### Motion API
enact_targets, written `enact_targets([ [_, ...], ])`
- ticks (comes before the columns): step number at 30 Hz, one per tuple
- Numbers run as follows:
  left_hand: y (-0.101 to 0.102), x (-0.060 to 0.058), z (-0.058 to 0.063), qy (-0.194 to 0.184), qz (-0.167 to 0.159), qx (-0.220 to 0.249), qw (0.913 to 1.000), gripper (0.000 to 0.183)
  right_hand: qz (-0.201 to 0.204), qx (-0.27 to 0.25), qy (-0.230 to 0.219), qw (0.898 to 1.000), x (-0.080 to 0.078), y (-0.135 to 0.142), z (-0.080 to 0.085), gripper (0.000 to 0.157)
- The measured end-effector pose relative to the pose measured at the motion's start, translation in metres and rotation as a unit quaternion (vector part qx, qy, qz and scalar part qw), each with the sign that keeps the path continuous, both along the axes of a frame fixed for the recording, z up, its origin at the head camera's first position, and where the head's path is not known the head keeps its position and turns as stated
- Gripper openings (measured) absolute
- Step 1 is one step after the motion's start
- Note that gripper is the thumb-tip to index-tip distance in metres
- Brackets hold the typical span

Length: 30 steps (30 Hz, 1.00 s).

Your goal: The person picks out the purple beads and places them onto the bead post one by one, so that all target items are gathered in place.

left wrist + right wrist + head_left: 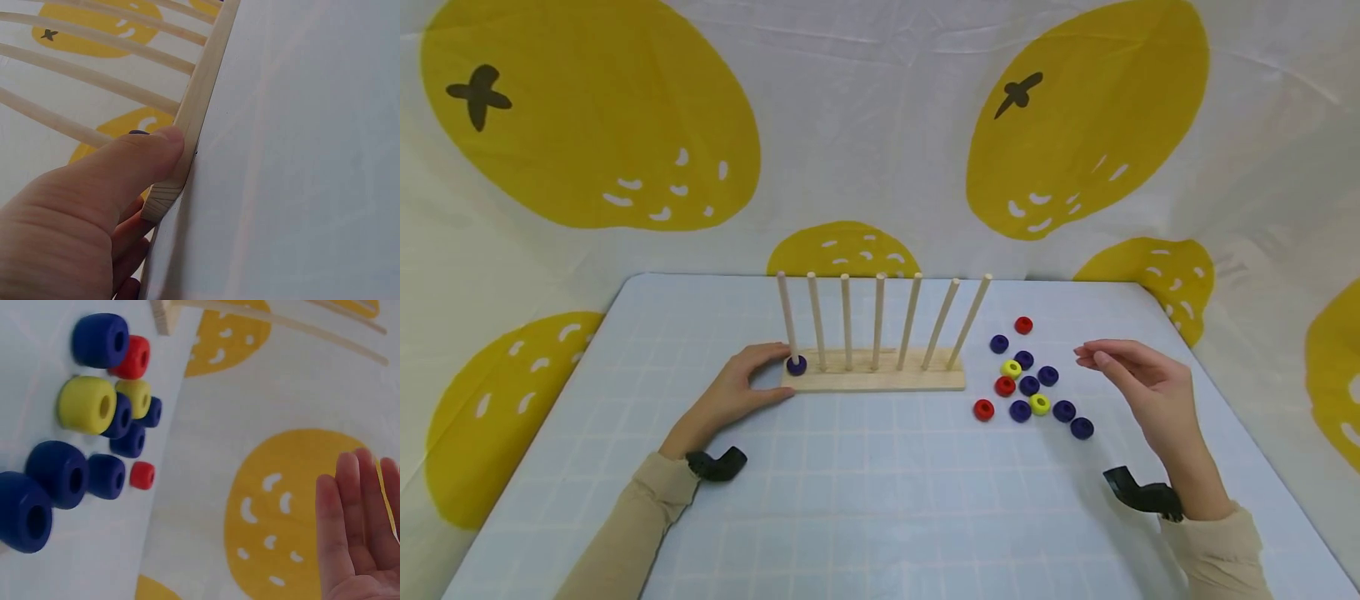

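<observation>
My left hand [741,387] grips the left end of a wooden peg rack [880,382], its thumb [153,150] on the front edge and its other fingers round the back. Several upright pegs stand on the base. One dark blue bead [797,366] sits low on the leftmost peg, beside that hand. My right hand [1146,387] is raised to the right of the loose beads, fingers straight and holding nothing; the right wrist view shows its palm [362,587]. Nearest to it lie blue beads [1048,376] on the table.
Right of the rack lie several blue beads [1020,411], two yellow beads [1040,404] and three red beads [983,409], loosely scattered. The light table [850,500] has a faint grid. Behind it hangs a white cloth [865,125] with yellow fruit shapes.
</observation>
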State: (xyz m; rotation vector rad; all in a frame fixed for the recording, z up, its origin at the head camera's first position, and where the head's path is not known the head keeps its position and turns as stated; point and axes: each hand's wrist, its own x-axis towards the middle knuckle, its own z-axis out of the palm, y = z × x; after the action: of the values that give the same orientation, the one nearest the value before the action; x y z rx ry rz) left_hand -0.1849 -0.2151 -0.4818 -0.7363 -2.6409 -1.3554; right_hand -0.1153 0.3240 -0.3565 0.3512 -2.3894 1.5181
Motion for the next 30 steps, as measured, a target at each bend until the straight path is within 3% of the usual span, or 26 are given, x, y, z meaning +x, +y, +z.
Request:
enact_targets([
  [9, -0.001, -0.001, -0.003, 0.014, -0.002, 0.002, 0.9999, 0.063, -0.034, 0.041, -0.086, 0.995, 0.006, 0.025, -0.037, 0.029],
  [14, -0.001, 0.001, -0.002, 0.013, -0.006, 0.009, 0.9999, 0.063, -0.029, 0.108, -0.168, 0.979, 0.009, 0.035, -0.054, 0.038],
  [18, -0.001, 0.001, -0.002, 0.015, -0.010, 0.016, 0.9997, 0.063, -0.022, 0.152, -0.207, 0.966, 0.010, 0.043, -0.062, 0.042],
  [25, -0.001, 0.001, -0.002, 0.016, -0.008, 0.013, 0.9998, 0.063, 0.000, 0.130, -0.249, 0.960, 0.013, 0.051, -0.072, 0.050],
  [30, 0.000, 0.002, 0.000, 0.014, -0.011, 0.010, 0.9998, 0.063, 0.007, 0.151, -0.254, 0.955, 0.016, 0.053, -0.075, 0.052],
])
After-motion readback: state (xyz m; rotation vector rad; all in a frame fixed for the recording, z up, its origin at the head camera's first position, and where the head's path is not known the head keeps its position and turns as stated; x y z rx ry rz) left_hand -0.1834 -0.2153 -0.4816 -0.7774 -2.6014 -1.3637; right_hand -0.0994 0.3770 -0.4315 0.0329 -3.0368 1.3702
